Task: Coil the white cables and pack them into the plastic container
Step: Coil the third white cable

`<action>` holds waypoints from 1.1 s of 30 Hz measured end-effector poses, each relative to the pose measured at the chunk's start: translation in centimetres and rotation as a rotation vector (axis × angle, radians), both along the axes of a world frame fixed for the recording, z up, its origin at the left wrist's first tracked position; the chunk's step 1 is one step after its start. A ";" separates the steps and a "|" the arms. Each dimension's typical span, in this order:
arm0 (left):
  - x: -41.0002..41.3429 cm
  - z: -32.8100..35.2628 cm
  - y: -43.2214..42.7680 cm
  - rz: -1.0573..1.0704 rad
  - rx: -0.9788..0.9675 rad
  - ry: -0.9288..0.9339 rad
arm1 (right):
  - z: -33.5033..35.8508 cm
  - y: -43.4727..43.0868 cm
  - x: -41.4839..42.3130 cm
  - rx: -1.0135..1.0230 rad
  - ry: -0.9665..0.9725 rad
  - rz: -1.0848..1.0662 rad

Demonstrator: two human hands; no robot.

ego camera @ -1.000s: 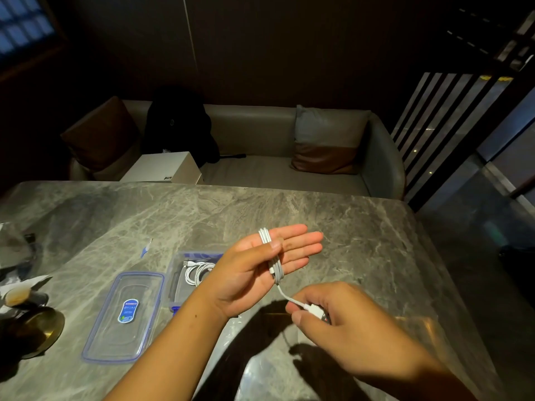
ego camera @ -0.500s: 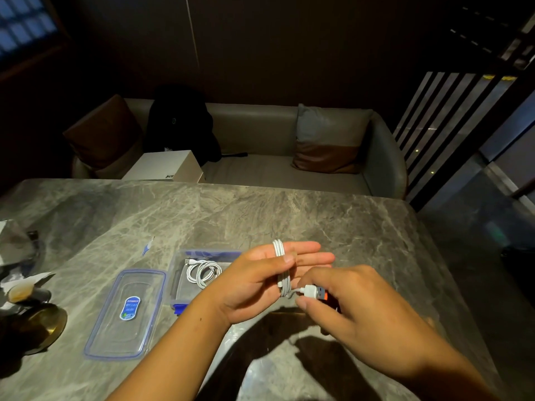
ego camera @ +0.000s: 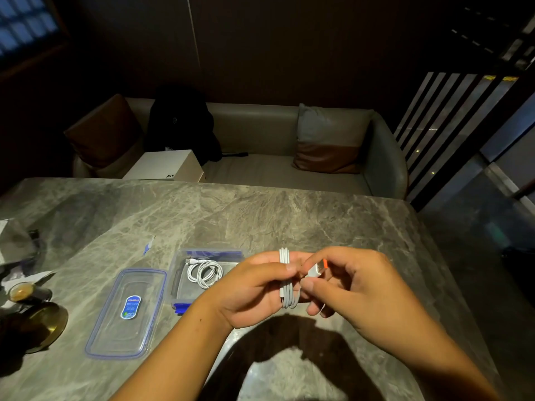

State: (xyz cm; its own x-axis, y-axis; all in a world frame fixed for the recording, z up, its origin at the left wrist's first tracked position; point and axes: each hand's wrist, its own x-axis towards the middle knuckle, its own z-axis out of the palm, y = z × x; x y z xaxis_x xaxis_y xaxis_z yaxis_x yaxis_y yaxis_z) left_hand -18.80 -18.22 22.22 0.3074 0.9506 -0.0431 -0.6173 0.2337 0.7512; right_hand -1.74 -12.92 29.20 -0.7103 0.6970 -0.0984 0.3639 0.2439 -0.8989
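While one coiled cable (ego camera: 204,273) already lies in the container (ego camera: 177,280) just left of the left fingers (ego camera: 267,266), the left hand (ego camera: 254,287) grips a second cable (ego camera: 285,285), nearly wound, and the right hand (ego camera: 356,287) pinches its plug (ego camera: 317,269); tucking and packing likely remain.

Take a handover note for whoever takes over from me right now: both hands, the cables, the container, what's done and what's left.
Left hand: holds the white cable looped around its fingers, thumb pressing on it.
Right hand: pinches that cable's plug beside the loops.
Done: one coiled cable lies in the open plastic container; the lid lies on the table to its left.
Left: finish this coil, put it in the container, probably fit the lid.
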 end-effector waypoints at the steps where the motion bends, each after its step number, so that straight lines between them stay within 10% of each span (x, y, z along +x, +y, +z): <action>1: 0.0 0.0 0.0 -0.006 -0.002 -0.010 | -0.1 0.1 -0.1 -0.052 0.026 -0.023; 8: 0.1 -0.4 -0.3 -0.032 0.010 0.105 | -0.2 0.6 -0.7 -0.140 0.035 0.031; 22: 0.8 0.4 -0.4 -0.140 -0.038 0.109 | -1.1 2.6 -1.3 0.371 -0.130 0.121; 33: 0.8 0.8 0.2 -0.161 0.060 0.229 | -2.6 3.0 -1.3 -0.197 -0.007 0.318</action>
State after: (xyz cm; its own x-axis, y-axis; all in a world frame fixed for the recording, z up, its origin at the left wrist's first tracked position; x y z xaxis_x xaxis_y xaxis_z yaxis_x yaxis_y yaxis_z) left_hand -17.99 -18.06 22.98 0.4428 0.8935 -0.0743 -0.3886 0.2660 0.8822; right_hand -3.07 -9.93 26.62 -0.8872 0.4087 -0.2140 0.3037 0.1684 -0.9378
